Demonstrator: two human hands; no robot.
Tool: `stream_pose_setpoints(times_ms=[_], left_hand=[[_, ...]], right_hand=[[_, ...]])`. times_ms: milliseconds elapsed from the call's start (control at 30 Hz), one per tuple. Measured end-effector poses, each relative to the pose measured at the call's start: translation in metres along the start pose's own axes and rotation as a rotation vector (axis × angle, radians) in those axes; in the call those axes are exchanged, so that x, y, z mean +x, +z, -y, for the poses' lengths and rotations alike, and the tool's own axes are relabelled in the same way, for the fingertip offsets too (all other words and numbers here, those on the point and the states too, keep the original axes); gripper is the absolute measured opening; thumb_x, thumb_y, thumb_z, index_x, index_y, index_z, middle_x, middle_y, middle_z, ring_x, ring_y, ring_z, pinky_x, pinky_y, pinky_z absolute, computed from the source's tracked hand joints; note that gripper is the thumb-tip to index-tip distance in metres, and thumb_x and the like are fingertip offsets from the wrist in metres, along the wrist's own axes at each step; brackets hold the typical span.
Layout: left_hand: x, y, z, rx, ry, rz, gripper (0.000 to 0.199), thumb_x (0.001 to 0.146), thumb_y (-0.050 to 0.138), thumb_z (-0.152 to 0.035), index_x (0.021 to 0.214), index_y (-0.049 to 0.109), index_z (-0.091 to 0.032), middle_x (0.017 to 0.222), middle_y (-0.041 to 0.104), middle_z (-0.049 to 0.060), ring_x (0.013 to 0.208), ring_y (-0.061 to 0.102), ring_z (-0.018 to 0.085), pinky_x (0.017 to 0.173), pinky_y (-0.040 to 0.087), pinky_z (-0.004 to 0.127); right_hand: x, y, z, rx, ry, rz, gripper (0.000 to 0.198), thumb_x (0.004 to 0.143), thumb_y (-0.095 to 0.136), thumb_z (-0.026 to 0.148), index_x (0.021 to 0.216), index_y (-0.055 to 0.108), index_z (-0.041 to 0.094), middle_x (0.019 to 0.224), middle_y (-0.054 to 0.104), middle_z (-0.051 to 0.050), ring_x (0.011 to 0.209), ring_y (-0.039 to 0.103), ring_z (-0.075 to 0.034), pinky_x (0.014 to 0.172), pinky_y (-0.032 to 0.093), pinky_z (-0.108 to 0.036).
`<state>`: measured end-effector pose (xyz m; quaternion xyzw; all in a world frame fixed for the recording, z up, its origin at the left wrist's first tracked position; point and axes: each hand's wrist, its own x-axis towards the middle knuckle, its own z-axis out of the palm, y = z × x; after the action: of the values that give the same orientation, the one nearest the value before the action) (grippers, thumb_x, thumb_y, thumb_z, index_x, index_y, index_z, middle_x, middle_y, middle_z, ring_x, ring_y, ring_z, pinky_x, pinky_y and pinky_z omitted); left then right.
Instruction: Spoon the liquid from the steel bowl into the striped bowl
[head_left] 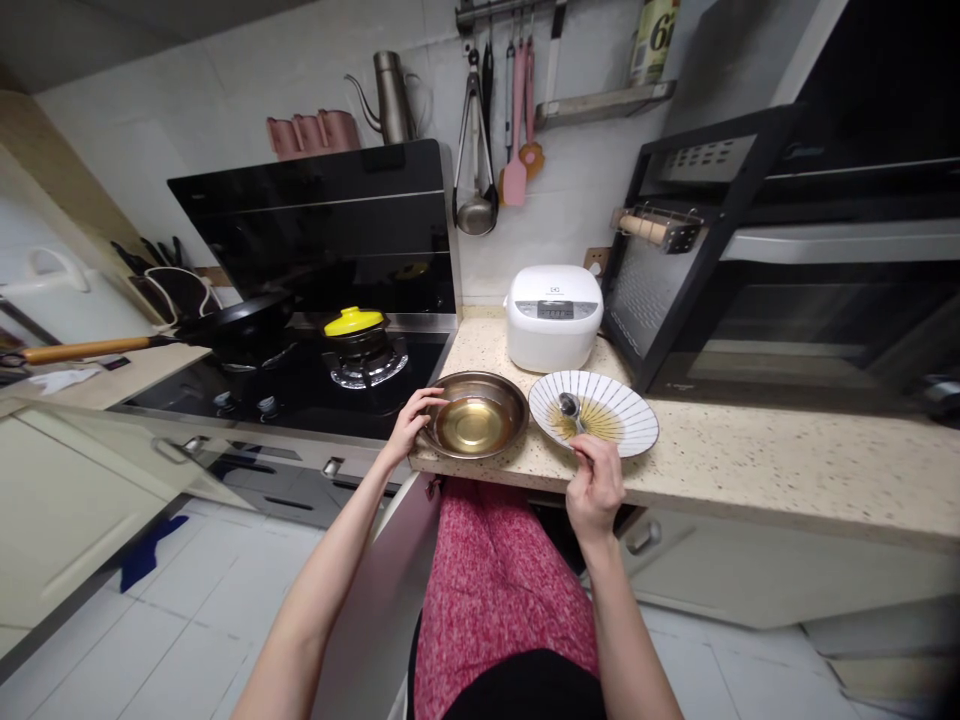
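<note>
A round metal bowl [516, 405] with clear yellowish liquid in it stands at the counter's front edge. My left hand [411, 424] holds its left rim, fingers reaching over the edge. To the right of the bowl lies a white striped plate [634, 408] with a thin pool of yellowish liquid in its middle. My right hand [596, 482] is closed on the handle of a metal spoon [570, 405]. The spoon's head is over the plate's liquid; whether it touches the plate, I cannot tell.
A white rice cooker [555, 318] stands behind the bowl and plate. On the left, the gas stove [307, 395] carries a yellow-lidded pot [354, 322] and a black wok [244, 322] with a long wooden handle. A black rack [637, 270] and oven [810, 320] stand right. A cabinet door [401, 525] hangs open below.
</note>
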<state>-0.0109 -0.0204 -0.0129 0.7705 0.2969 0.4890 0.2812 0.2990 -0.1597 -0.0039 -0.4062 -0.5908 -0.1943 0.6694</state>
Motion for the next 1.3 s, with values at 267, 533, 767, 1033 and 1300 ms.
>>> stream_pose_setpoints(times_ms=[267, 533, 767, 1033, 1300], left_hand=[[0.000, 0.001, -0.003, -0.013, -0.025, -0.009, 0.040, 0.082, 0.051, -0.020, 0.112, 0.078, -0.019, 0.138, 0.064, 0.011, 0.133, 0.054, 0.033, 0.120, 0.037, 0.053], [0.000, 0.001, -0.004, -0.018, -0.033, -0.009, 0.040, 0.083, 0.051, -0.021, 0.112, 0.078, -0.019, 0.138, 0.063, 0.011, 0.135, 0.053, 0.034, 0.122, 0.035, 0.055], [0.000, 0.001, -0.004, -0.001, -0.030, -0.011, 0.040, 0.083, 0.051, -0.023, 0.111, 0.078, -0.019, 0.138, 0.063, 0.011, 0.134, 0.054, 0.033, 0.120, 0.036, 0.053], [0.000, 0.001, -0.006, -0.013, -0.043, -0.012, 0.039, 0.084, 0.051, -0.024, 0.111, 0.078, -0.019, 0.138, 0.063, 0.011, 0.133, 0.054, 0.034, 0.120, 0.036, 0.052], [0.000, 0.000, -0.008, -0.006, -0.021, -0.009, 0.038, 0.086, 0.051, -0.023, 0.112, 0.078, -0.019, 0.138, 0.064, 0.011, 0.133, 0.054, 0.034, 0.120, 0.037, 0.054]], right_hand=[[-0.006, 0.012, 0.025, 0.254, 0.301, -0.109, 0.015, 0.103, 0.050, 0.020, 0.101, 0.065, 0.022, 0.090, 0.068, -0.004, 0.080, 0.067, -0.018, 0.072, 0.057, -0.033], [-0.019, 0.037, 0.041, 0.414, 0.433, 0.041, 0.021, 0.106, 0.048, 0.026, 0.092, 0.064, 0.023, 0.091, 0.067, -0.003, 0.083, 0.066, -0.017, 0.079, 0.054, -0.035], [-0.026, 0.051, 0.048, 0.481, 0.522, 0.145, 0.021, 0.106, 0.048, 0.030, 0.093, 0.063, 0.023, 0.088, 0.064, -0.001, 0.075, 0.062, -0.015, 0.072, 0.052, -0.030], [-0.028, 0.056, 0.046, 0.461, 0.562, 0.159, 0.024, 0.106, 0.048, 0.034, 0.091, 0.063, 0.022, 0.086, 0.064, -0.001, 0.072, 0.061, -0.014, 0.070, 0.053, -0.028], [-0.029, 0.059, 0.044, 0.443, 0.598, 0.187, 0.025, 0.105, 0.049, 0.036, 0.091, 0.063, 0.022, 0.085, 0.066, -0.001, 0.071, 0.061, -0.013, 0.068, 0.052, -0.026]])
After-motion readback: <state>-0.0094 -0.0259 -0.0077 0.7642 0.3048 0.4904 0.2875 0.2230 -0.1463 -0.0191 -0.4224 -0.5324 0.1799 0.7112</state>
